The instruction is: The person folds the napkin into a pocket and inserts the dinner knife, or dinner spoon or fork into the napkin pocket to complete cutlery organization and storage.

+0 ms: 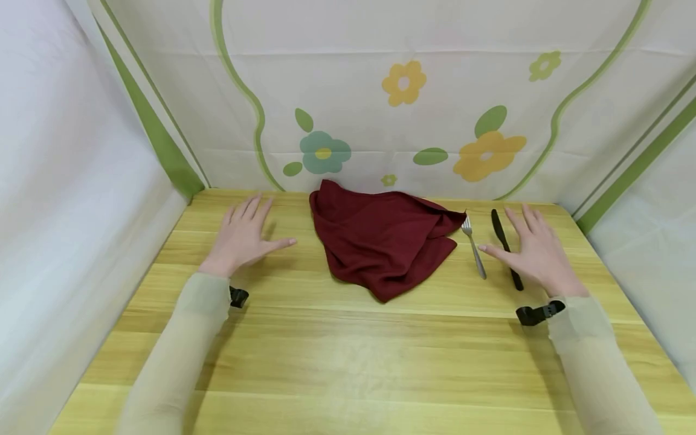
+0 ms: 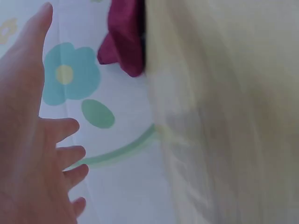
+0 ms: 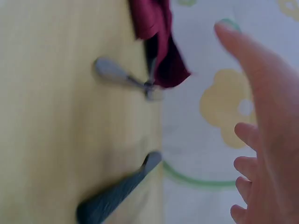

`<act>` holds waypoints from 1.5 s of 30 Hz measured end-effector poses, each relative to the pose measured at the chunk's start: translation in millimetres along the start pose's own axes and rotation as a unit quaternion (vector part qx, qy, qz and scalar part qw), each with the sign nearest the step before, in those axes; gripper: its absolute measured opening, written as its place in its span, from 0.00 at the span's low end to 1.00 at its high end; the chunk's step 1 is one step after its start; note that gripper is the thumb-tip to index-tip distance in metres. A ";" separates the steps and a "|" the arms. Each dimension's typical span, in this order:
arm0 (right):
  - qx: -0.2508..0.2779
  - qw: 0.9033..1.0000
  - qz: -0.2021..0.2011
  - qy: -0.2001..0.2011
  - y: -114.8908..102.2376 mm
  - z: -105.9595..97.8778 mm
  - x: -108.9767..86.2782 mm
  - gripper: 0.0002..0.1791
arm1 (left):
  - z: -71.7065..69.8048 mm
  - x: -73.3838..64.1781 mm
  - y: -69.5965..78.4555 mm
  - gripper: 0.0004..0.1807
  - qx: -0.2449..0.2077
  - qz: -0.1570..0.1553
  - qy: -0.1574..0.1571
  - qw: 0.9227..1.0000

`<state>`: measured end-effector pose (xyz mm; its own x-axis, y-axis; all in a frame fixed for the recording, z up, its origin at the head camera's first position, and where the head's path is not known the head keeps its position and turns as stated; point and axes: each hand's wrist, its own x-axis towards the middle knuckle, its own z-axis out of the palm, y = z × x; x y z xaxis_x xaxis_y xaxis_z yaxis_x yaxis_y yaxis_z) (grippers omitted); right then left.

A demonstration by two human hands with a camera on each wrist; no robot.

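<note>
A dark red cloth (image 1: 380, 241) lies rumpled at the back middle of the wooden table, its folds loose. To its right is a silver fork (image 1: 476, 254), its tines touching or partly under the cloth's right corner. Beside that lies a black knife (image 1: 505, 244), partly covered by my right hand (image 1: 541, 254) in the head view. That hand hovers with fingers spread and holds nothing. On the other side, left of the cloth, my left hand (image 1: 239, 238) is also spread, thumb toward the cloth, and grips nothing. In the right wrist view the fork (image 3: 114, 72) and knife (image 3: 117, 193) look blurred.
A white curtain (image 1: 348, 115) with printed flowers hangs along the table's back edge. Plain white fabric (image 1: 65, 199) closes off the left side, with more on the right. The wooden table (image 1: 348, 368) stretches toward me between my forearms.
</note>
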<state>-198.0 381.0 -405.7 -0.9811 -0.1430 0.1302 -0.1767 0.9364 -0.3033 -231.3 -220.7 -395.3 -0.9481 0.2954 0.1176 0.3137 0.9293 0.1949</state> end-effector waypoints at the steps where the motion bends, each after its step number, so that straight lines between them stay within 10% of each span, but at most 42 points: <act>1: 0.007 1.000 -0.004 0.007 -2.4 -1.3 1.9 0.57 | -0.4 3.7 1.8 0.64 -0.008 0.005 0.010 1.000; 23: 0.147 0.984 -0.036 0.098 -36.7 28.3 59.9 0.37 | 34.8 94.0 35.9 0.40 -0.226 0.035 0.077 0.970; 45: 0.183 0.978 0.030 0.097 -40.8 57.0 85.0 0.20 | 51.7 131.9 55.1 0.27 -0.279 0.041 0.066 0.957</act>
<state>-278.7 312.3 -436.1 -0.9636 0.0053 0.2674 -0.1703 0.7587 -0.6287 -341.7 -119.1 -419.5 -0.9158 0.2976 0.2698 0.4008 0.6303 0.6649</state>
